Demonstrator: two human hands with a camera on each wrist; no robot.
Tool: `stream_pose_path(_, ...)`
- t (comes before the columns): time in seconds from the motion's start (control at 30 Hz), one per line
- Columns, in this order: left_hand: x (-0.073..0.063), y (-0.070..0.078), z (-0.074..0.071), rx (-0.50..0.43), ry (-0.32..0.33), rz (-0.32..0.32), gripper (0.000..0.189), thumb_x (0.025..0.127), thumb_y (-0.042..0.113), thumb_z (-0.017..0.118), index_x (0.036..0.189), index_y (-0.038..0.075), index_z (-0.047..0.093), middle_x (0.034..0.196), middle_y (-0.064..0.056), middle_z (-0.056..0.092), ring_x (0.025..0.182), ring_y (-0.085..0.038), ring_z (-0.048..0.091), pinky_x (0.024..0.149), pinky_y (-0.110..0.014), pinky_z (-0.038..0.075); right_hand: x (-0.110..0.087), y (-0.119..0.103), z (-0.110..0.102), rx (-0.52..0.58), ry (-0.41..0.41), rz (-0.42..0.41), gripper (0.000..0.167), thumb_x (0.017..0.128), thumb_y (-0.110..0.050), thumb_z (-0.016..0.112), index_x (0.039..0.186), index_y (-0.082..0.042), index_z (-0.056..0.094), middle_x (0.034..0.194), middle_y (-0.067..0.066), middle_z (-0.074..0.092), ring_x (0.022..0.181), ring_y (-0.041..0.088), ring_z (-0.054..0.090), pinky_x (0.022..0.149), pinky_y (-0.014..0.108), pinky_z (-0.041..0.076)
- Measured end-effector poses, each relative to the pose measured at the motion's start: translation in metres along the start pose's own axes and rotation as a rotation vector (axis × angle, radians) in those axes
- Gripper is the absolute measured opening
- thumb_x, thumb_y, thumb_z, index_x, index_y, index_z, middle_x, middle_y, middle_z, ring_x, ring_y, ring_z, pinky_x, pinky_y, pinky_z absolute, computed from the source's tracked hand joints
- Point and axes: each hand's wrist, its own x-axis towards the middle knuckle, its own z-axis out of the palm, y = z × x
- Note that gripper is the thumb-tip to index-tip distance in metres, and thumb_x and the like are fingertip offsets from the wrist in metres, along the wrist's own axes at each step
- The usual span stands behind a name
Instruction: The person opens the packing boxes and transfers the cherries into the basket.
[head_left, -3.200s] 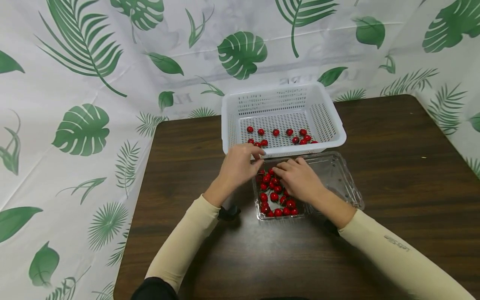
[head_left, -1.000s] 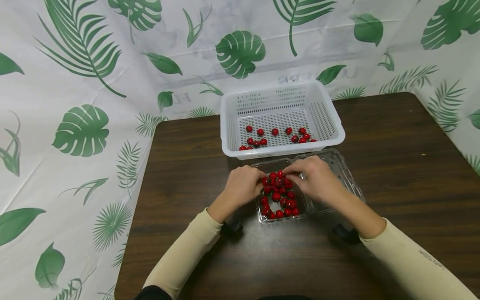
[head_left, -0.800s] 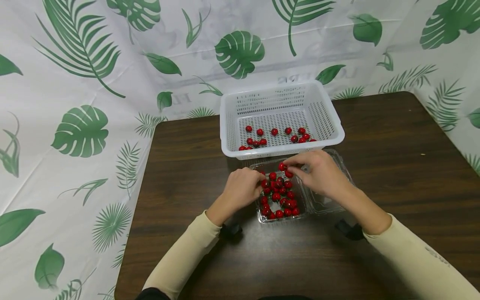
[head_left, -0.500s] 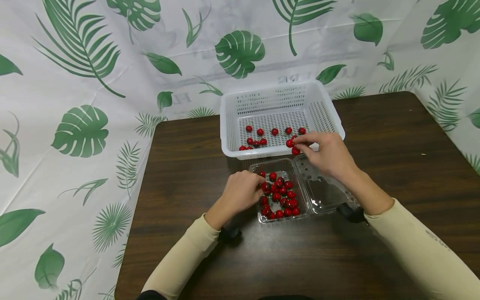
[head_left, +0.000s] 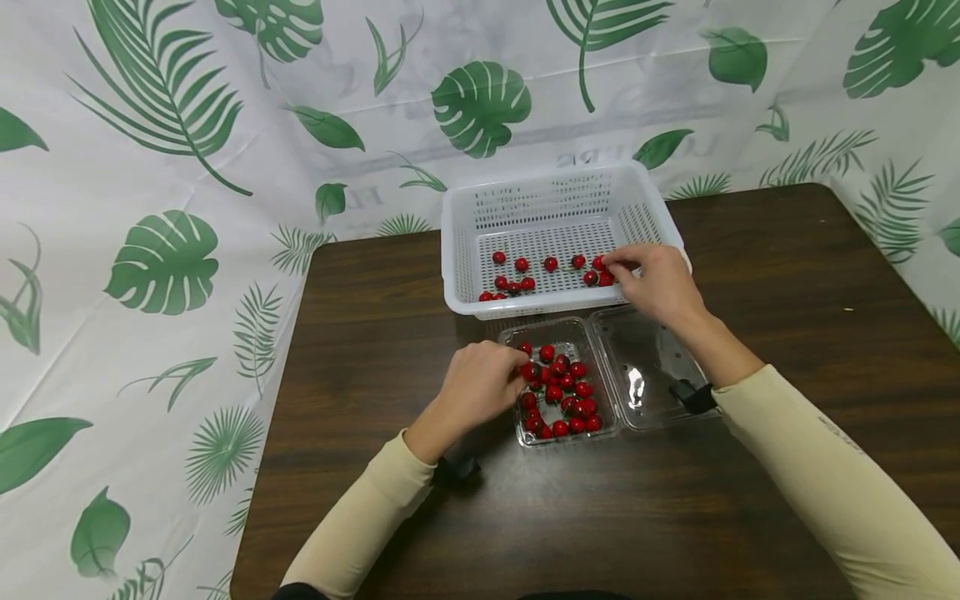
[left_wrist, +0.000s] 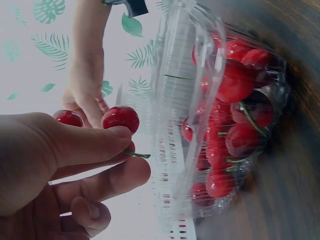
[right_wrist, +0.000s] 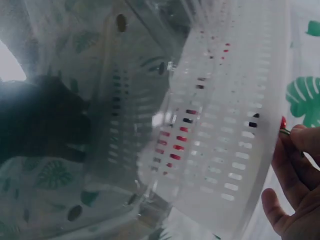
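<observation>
My left hand (head_left: 480, 385) is over the left side of the clear plastic clamshell box (head_left: 570, 438). In the left wrist view, its thumb and fingers pinch a cherry (left_wrist: 120, 119) with a green stem; a second cherry (left_wrist: 68, 118) shows behind the thumb. Several red cherries (head_left: 553, 393) lie in the box. Over the right front corner of the white perforated basket (head_left: 555, 215) is my right hand (head_left: 658, 285). It pinches a cherry (right_wrist: 283, 122) by its stem, mostly hidden by the basket rim in the right wrist view.
Several cherries (head_left: 521, 265) lie spread on the basket floor, in groups at left and right. The box's clear lid (head_left: 651, 367) lies open at its right, under my right forearm. A leaf-patterned cloth (head_left: 480, 108) hangs behind the dark wooden table (head_left: 360, 333).
My right hand has carried cherries from the clamshell box up and right into the basket's front right corner. My left hand has drawn back from the basket side to the box's left edge.
</observation>
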Motion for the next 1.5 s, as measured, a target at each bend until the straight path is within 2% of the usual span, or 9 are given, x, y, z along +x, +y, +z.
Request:
stream_pose_path(0.37,0.001,0.0,-0.017,-0.053,0.045,-0.017,0.013,0.082,0.01,0.07,0.074,0.021,0.068,0.059,0.011,0.056,0.05,-0.008,0.044,0.04,-0.024,0.029,-0.008,0.003,0.002,-0.005,0.004,-0.022,0.017,0.093,-0.009,0.064,0.104,-0.004,0.076,0.107,0.015,0.072,0.075,0.026,0.062,0.057,0.036,0.041)
stream_pose_path(0.53,0.01,-0.008,-0.027,-0.093,0.107,-0.093,0.01,0.087,0.018,0.071,0.077,0.022,0.071,0.059,0.009,0.058,0.051,-0.009,0.046,0.042,-0.028,0.035,-0.021,0.002,0.004,-0.017,0.084,-0.17,0.014,0.088,0.0,0.068,0.099,-0.001,0.075,0.1,0.014,0.072,0.074,0.027,0.062,0.066,0.043,0.045)
stream_pose_path(0.67,0.023,-0.019,-0.034,-0.116,0.178,-0.19,0.01,0.09,0.027,0.07,0.082,0.022,0.073,0.06,0.007,0.06,0.052,-0.012,0.046,0.044,-0.032,0.036,-0.033,-0.001,0.008,-0.062,0.174,-0.326,0.015,0.083,0.003,0.071,0.097,-0.001,0.075,0.099,0.013,0.071,0.093,0.033,0.064,0.085,0.052,0.038)
stream_pose_path(0.8,0.039,-0.031,-0.038,-0.123,0.228,-0.277,0.01,0.092,0.026,0.068,0.087,0.019,0.073,0.068,0.004,0.065,0.052,-0.015,0.049,0.043,-0.034,0.036,-0.046,-0.006,0.012,-0.087,0.188,-0.421,0.019,0.079,0.002,0.074,0.097,-0.003,0.076,0.096,0.011,0.071,0.091,0.032,0.063,0.082,0.051,0.037)
stream_pose_path(0.93,0.054,-0.044,-0.036,-0.112,0.25,-0.339,0.014,0.094,0.027,0.066,0.09,0.016,0.073,0.065,0.002,0.064,0.051,-0.016,0.052,0.041,-0.033,0.038,-0.059,-0.013,0.017,-0.116,0.084,-0.456,0.02,0.078,-0.002,0.078,0.098,-0.005,0.076,0.094,0.01,0.072,0.088,0.029,0.064,0.081,0.048,0.039)
stream_pose_path(1.1,0.07,-0.062,-0.025,-0.098,0.302,-0.411,0.015,0.093,0.026,0.065,0.086,0.016,0.074,0.061,0.003,0.061,0.051,-0.015,0.053,0.041,-0.033,0.04,-0.072,-0.022,0.025,-0.164,-0.132,-0.49,0.016,0.081,-0.01,0.079,0.097,-0.008,0.077,0.09,0.003,0.071,0.08,0.021,0.064,0.078,0.046,0.043)
stream_pose_path(1.27,0.071,-0.067,-0.016,-0.1,0.277,-0.485,0.021,0.09,0.026,0.069,0.107,0.016,0.076,0.067,0.003,0.065,0.053,-0.015,0.055,0.043,-0.034,0.041,-0.082,-0.027,0.036,-0.196,-0.278,-0.575,0.016,0.078,-0.012,0.082,0.093,-0.01,0.077,0.085,-0.001,0.068,0.078,0.016,0.063,0.075,0.042,0.043)
stream_pose_path(1.37,0.068,-0.065,-0.015,-0.094,0.266,-0.481,0.034,0.089,0.028,0.071,0.121,0.016,0.071,0.072,0.003,0.069,0.057,-0.016,0.058,0.045,-0.035,0.043,-0.088,-0.03,0.041,-0.226,-0.34,-0.619,0.016,0.078,-0.014,0.083,0.092,-0.012,0.077,0.086,-0.002,0.068,0.081,0.017,0.064,0.077,0.041,0.043)
stream_pose_path(1.5,0.063,-0.056,-0.018,-0.083,0.272,-0.419,0.034,0.089,0.027,0.071,0.12,0.017,0.071,0.077,0.003,0.07,0.062,-0.017,0.061,0.049,-0.036,0.046,-0.093,-0.035,0.046,-0.25,-0.435,-0.634,0.013,0.079,-0.018,0.082,0.089,-0.014,0.076,0.086,-0.003,0.069,0.082,0.017,0.063,0.076,0.041,0.041)
